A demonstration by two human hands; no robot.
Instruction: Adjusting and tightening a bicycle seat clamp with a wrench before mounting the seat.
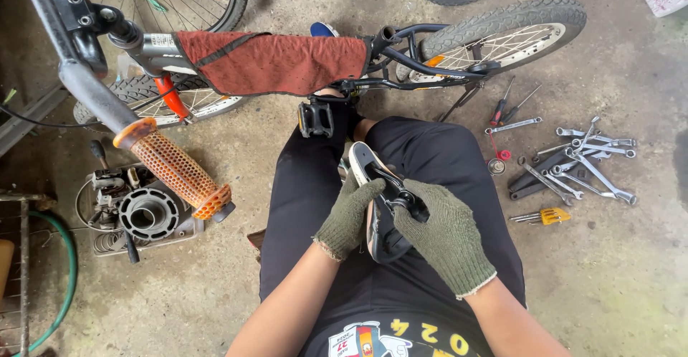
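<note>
Together over the lap, gloved hands, left (350, 217), right (441, 231), both gripping bicycle saddle (376, 185)

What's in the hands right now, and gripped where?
A black bicycle saddle, turned underside-up over the lap. The gloved left hand grips its side edge; the gloved right hand closes on the rail clamp underneath.
</note>
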